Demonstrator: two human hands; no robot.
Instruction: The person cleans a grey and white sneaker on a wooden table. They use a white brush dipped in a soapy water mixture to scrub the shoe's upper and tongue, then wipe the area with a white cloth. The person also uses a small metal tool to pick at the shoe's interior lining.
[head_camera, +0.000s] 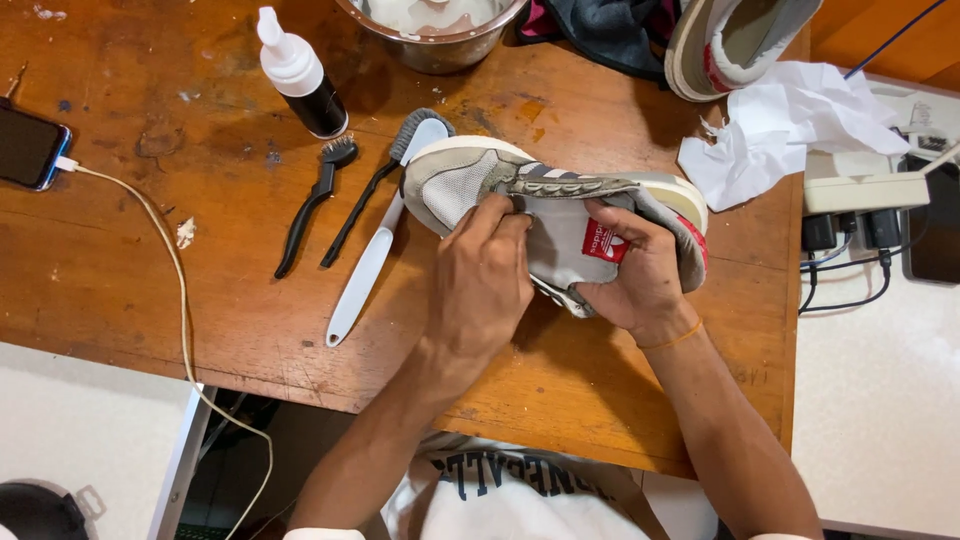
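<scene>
Grey sneaker (470, 180), gripped by both hands (480, 280) (630, 275), tongue partly covered.

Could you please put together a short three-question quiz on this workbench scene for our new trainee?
1. True or false: both hands hold the grey sneaker.
2. Which tool lies closest to the sneaker's toe? A) white long-handled brush B) phone C) crumpled paper
3. What sits at the table's top edge, behind the squeeze bottle?

Key:
1. True: left hand and right hand each have a grip on it.
2. A
3. A metal bowl.
</scene>
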